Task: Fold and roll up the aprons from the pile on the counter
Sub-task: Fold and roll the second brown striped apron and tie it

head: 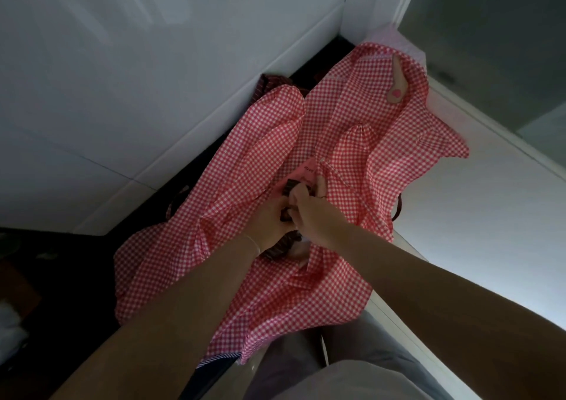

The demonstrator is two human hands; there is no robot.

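Observation:
A red-and-white gingham apron (346, 118) lies spread and rumpled over the pile on the counter. In its middle my left hand (269, 219) and my right hand (309, 213) meet, both with fingers curled round a dark striped strip of fabric (289, 185) that comes up through the gingham. More dark striped cloth (277, 248) shows under my wrists. A pink label (306, 170) sits just beyond my fingers. A pink heart appliqué (398, 89) is near the apron's far edge.
White tiled wall (137, 78) runs along the left, meeting a corner (352, 17) at the back. The white counter (490, 216) extends right. A dark striped apron (266, 86) peeks out by the wall. Another striped edge (214, 361) hangs at the near side.

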